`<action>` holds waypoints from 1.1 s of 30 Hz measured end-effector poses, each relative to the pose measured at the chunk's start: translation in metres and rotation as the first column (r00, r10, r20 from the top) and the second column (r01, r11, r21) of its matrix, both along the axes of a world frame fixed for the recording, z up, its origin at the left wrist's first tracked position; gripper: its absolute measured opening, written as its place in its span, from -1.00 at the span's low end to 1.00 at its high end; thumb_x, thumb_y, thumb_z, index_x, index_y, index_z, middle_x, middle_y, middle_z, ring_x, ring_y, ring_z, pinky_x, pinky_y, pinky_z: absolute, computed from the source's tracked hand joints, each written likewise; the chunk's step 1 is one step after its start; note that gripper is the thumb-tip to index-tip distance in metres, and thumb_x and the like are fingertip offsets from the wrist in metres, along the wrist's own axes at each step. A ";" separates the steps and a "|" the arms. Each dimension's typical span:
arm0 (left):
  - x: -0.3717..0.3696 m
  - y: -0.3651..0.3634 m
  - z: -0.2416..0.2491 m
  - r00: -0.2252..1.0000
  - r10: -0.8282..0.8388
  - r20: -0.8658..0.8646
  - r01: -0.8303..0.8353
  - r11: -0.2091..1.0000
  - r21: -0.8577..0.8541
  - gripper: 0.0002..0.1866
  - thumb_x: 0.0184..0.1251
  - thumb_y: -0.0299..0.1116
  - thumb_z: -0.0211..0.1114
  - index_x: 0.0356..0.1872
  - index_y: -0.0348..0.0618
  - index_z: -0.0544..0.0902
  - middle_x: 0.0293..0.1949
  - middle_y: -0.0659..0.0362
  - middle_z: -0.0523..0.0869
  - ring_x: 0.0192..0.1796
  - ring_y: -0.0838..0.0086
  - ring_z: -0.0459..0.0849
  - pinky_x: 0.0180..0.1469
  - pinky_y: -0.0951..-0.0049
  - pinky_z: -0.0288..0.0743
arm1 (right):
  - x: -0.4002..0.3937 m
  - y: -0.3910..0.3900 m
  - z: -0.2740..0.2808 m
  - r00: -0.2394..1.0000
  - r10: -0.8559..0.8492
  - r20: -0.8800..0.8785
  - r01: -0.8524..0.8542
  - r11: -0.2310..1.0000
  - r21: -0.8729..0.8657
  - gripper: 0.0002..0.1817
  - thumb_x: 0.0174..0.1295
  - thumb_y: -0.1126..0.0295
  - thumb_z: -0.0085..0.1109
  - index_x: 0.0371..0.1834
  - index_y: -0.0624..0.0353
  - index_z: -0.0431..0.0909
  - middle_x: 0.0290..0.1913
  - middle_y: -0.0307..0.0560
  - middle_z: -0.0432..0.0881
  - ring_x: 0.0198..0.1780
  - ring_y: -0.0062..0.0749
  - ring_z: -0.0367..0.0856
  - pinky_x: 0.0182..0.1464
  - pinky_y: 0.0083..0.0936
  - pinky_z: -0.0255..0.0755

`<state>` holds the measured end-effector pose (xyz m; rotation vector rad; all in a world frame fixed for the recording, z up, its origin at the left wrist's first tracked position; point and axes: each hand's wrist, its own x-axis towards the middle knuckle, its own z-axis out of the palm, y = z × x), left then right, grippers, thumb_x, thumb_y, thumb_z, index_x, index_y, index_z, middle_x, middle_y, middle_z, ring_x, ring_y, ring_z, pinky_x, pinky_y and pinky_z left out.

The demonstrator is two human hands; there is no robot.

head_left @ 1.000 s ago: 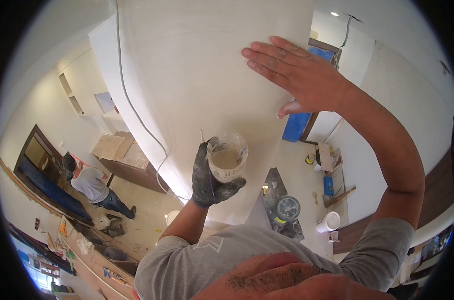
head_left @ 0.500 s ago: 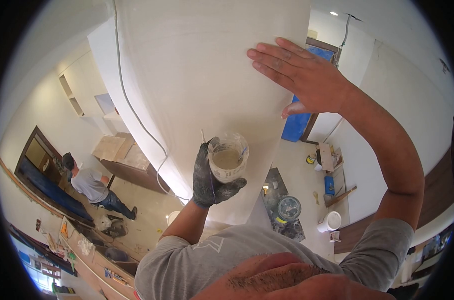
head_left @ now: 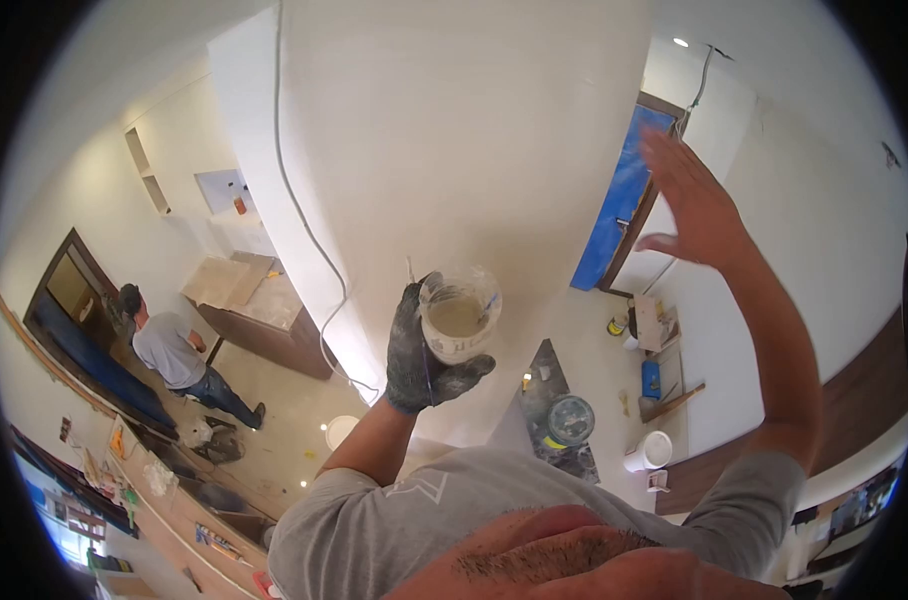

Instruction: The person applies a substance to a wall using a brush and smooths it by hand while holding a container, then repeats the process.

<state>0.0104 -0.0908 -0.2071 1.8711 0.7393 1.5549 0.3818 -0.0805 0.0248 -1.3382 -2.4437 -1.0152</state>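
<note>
My left hand (head_left: 412,355), in a dark, dusty work glove, is wrapped round a translucent plastic tub (head_left: 461,345) in front of my chest. Greyish wet filler or paint (head_left: 456,316) lies in the tub. A thin stick-like end (head_left: 410,268) rises beside the gloved fingers; what it belongs to is hidden. My bare right hand (head_left: 696,205) is raised in the air to the right of the pale wall panel (head_left: 454,150), apart from it. Its fingers are stretched out with the thumb away from them, slightly blurred, and nothing is in it.
A cable (head_left: 299,210) hangs down the panel's left side. Another person (head_left: 174,350) stands at the left by a doorway. Below at the right are a lidded bucket (head_left: 571,420), a white bucket (head_left: 649,451) and a blue-covered door (head_left: 616,200). A cabinet (head_left: 264,335) stands left.
My right hand has come off the panel and moved right and down into the air. The left hand still holds the tub. The view has shifted slightly.
</note>
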 end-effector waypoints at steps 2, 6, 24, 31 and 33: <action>0.001 0.001 0.000 0.999 0.046 -0.003 -0.046 0.999 0.018 0.20 -0.13 -0.18 0.81 0.54 -0.32 0.25 0.26 -0.03 0.60 0.26 0.18 0.66 0.33 0.19 0.58 | 0.078 0.008 -0.052 0.972 -0.209 -0.103 0.214 0.976 0.033 0.00 0.18 0.07 0.54 0.61 0.25 0.25 0.63 0.10 0.31 0.66 0.05 0.22 0.67 -0.14 0.16; 0.005 0.004 -0.004 0.997 0.062 0.048 -0.068 0.989 0.134 0.14 -0.12 -0.06 0.77 0.47 -0.38 0.34 0.20 -0.10 0.63 0.23 0.03 0.66 0.32 0.10 0.51 | 0.145 -0.018 -0.150 0.734 -0.356 -0.579 0.391 0.918 -0.069 -0.69 0.49 0.23 0.26 -0.09 0.34 0.66 -0.15 0.24 0.72 -0.07 0.17 0.69 0.05 -0.07 0.54; 0.005 0.004 0.002 0.959 -0.200 0.203 0.223 0.970 -0.098 0.12 -0.04 0.05 0.75 0.47 -0.32 0.34 0.23 -0.07 0.64 0.27 0.07 0.65 0.36 0.13 0.48 | -0.098 0.016 -0.079 0.816 0.172 -0.552 0.020 0.946 0.325 -0.02 0.38 -0.07 0.35 0.69 0.25 0.15 0.72 0.19 0.12 0.72 0.19 0.03 0.66 0.15 -0.05; -0.001 0.003 -0.002 0.995 -0.046 0.084 0.045 0.999 0.019 0.08 -0.06 0.07 0.72 0.42 -0.36 0.42 0.16 -0.10 0.68 0.23 -0.04 0.66 0.35 0.07 0.49 | -0.117 0.080 -0.059 0.958 0.145 -0.247 -0.008 0.876 0.483 0.12 0.20 -0.22 0.46 0.68 0.24 0.19 0.77 0.11 0.00 0.78 0.15 -0.13 0.65 0.38 -0.25; -0.013 0.002 -0.006 1.000 -0.019 0.012 0.019 1.000 -0.001 0.05 -0.06 0.08 0.71 0.41 -0.35 0.44 0.15 -0.09 0.70 0.22 -0.03 0.66 0.34 0.06 0.50 | -0.123 0.079 -0.066 0.920 0.188 -0.344 0.010 0.866 0.500 0.16 0.19 -0.22 0.47 0.68 0.27 0.16 0.77 0.13 -0.01 0.77 0.19 -0.14 0.65 0.38 -0.24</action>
